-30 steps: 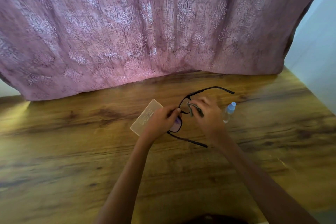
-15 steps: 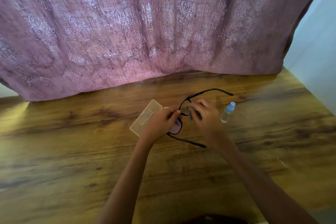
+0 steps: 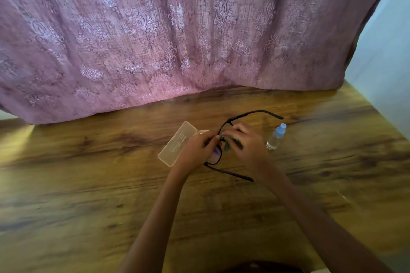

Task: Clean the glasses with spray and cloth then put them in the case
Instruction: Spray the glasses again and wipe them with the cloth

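Note:
Black-framed glasses (image 3: 216, 155) with both temples unfolded are held just above the wooden table (image 3: 88, 184). My left hand (image 3: 196, 150) pinches the frame at one lens. My right hand (image 3: 246, 147) pinches a small dark cloth (image 3: 233, 141) against the other lens, which the fingers mostly hide. A translucent plastic glasses case (image 3: 177, 143) lies on the table just left of my left hand. A small clear spray bottle (image 3: 276, 137) with a light blue cap lies to the right of my right hand.
A mauve patterned curtain (image 3: 177, 29) hangs along the far edge of the table. A pale wall (image 3: 388, 51) bounds the right side. Bare wood stretches to the left and toward me.
My right hand has shifted slightly over the lens with the cloth, fingers now further across the frame. The glasses, case and bottle stay in about the same place.

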`<action>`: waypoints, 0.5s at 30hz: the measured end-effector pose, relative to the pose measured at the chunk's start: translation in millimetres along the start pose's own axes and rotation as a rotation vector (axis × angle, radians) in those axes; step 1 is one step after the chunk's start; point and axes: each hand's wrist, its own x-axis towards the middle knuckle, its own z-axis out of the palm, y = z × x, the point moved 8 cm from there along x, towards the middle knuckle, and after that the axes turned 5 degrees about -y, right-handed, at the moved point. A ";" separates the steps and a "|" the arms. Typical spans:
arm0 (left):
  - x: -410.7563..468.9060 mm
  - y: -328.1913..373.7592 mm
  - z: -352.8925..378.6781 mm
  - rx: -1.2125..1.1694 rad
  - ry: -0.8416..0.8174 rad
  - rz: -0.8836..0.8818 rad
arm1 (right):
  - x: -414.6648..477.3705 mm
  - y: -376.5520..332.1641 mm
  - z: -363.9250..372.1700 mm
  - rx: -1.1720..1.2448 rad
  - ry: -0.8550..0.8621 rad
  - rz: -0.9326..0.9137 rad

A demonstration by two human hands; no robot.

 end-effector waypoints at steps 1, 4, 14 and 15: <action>-0.1 1.0 -0.1 0.003 0.001 0.007 | 1.0 0.4 -0.5 -0.008 0.011 -0.002; -0.6 4.1 0.2 0.006 0.013 0.028 | 4.0 7.7 -6.2 -0.049 0.086 0.053; 0.1 2.5 1.3 -0.003 0.026 0.035 | 1.1 2.0 -1.3 -0.022 0.019 0.035; 0.4 2.4 1.5 0.001 0.024 0.035 | 1.3 2.8 -1.3 -0.021 0.023 0.041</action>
